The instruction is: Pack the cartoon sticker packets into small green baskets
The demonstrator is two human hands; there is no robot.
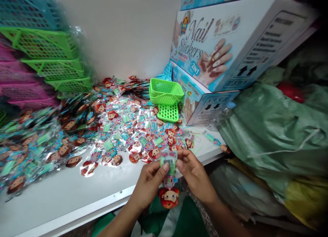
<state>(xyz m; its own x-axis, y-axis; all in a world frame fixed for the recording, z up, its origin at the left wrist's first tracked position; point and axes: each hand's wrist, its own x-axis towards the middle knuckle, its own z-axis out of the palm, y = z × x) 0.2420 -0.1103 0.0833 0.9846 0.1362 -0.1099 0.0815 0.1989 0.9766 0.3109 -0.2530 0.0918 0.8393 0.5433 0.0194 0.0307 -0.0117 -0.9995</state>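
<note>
Between my two hands, just off the table's front edge, is a small clear packet (169,180) with green contents and a red-haired cartoon head at its lower end. My left hand (151,179) grips the packet's left side, thumb across its front. On the other side my right hand (192,173) pinches the upper right edge between thumb and fingers. Just beyond my hands, many similar packets (112,115) lie in a loose heap on the white table (97,192). Glare on the plastic hides their finer detail.
Green baskets (166,90) stand behind the heap. Taller stacks of green baskets (61,68) and pink baskets (23,78) rise at the left. Nail sticker boxes (202,45) stand at the right, near a clear bottle (222,115). Large green sacks (276,127) bulge beside the table.
</note>
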